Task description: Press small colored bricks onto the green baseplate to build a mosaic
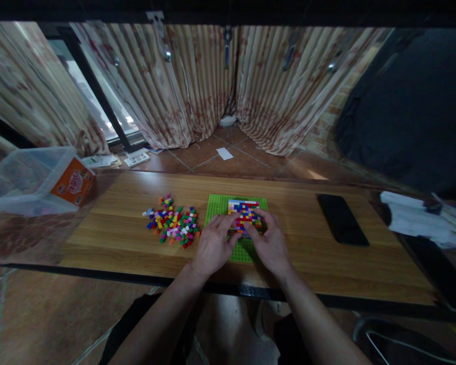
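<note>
A green baseplate (217,204) lies on the wooden table (296,243), with a patch of small coloured bricks (244,209) built on its far half. My left hand (213,243) rests over the plate's left side, its fingers curled toward the brick patch. On the plate's right side sits my right hand (270,242), fingers bent, the tips pressing at the near edge of the bricks. Both hands' fingertips meet around the same spot; what they pinch is too small to make out. A loose pile of coloured bricks (173,221) lies left of the plate.
A black phone (342,219) lies flat to the right. A clear plastic tub (26,180) with an orange label stands at the far left. White papers (421,220) sit at the right edge. Curtains hang behind, and a dark garment hangs at the upper right.
</note>
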`<action>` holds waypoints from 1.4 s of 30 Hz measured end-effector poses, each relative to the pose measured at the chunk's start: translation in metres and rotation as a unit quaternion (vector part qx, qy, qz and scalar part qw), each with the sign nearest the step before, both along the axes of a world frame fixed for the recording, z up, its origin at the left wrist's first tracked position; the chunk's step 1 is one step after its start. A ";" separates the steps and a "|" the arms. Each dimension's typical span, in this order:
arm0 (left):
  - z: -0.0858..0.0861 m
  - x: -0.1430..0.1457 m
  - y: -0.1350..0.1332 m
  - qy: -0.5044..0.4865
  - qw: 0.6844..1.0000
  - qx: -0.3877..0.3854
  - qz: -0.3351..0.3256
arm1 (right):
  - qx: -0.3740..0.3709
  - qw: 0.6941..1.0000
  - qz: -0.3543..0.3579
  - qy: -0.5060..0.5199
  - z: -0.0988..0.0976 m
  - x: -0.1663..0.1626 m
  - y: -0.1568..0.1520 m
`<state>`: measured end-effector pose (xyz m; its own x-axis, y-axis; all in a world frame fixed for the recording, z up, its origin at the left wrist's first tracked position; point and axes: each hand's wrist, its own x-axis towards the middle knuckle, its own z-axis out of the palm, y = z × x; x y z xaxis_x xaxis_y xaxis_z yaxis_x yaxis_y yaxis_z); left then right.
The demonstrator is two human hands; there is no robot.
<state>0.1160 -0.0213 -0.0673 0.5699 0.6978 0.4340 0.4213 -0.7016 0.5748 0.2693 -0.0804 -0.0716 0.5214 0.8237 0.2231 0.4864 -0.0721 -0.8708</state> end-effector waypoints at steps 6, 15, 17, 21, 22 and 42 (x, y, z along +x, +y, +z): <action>-0.003 0.002 -0.001 -0.004 1.000 -0.011 0.006 | -0.037 0.999 -0.017 -0.012 -0.001 -0.007 0.001; -0.002 0.005 -0.003 -0.009 0.999 -0.036 0.020 | -0.012 0.999 -0.011 -0.051 -0.008 -0.009 0.000; -0.001 0.005 -0.003 -0.006 0.999 -0.040 0.023 | -0.003 0.998 -0.007 -0.060 -0.010 -0.010 0.000; -0.001 0.006 -0.004 -0.002 0.998 -0.049 0.026 | 0.003 0.997 -0.005 -0.072 -0.011 -0.011 0.000; -0.001 0.006 -0.004 -0.002 0.998 -0.052 0.025 | 0.000 0.997 -0.006 -0.074 -0.011 -0.010 0.000; 0.012 -0.036 0.022 0.018 0.985 -0.065 0.156 | -0.044 0.998 0.006 -0.055 -0.014 0.003 -0.003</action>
<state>0.0801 0.0012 -0.0551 0.3319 0.8899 0.3131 0.6260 -0.4560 0.6326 0.2725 -0.0830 -0.0857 0.4882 0.8485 0.2043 0.5793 -0.1400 -0.8030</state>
